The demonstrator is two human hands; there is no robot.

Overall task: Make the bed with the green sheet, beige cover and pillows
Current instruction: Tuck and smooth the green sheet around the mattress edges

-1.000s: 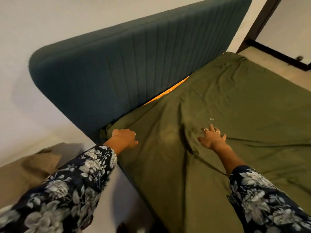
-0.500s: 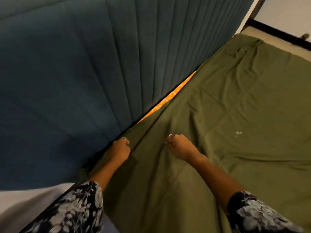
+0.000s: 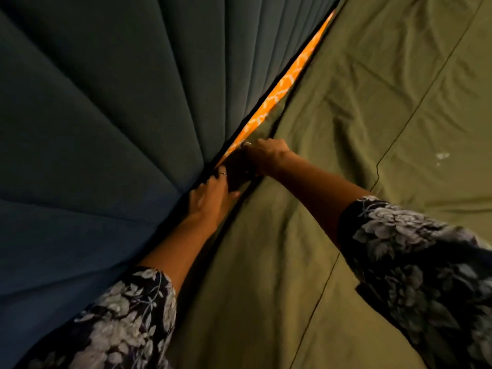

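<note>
Here, head view: both hands at the headboard (image 3: 111,123) gap. Left hand (image 3: 210,198) and right hand (image 3: 266,153) grip the green sheet (image 3: 346,129) edge, fingers curled, beside an orange strip (image 3: 282,89) of mattress. Sheet covers the rest, creased.

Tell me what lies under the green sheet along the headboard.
An orange patterned layer shows in the gap between the green sheet and the headboard. Both hands, left and right, grip the sheet's edge there. Everything else beneath is covered.
</note>
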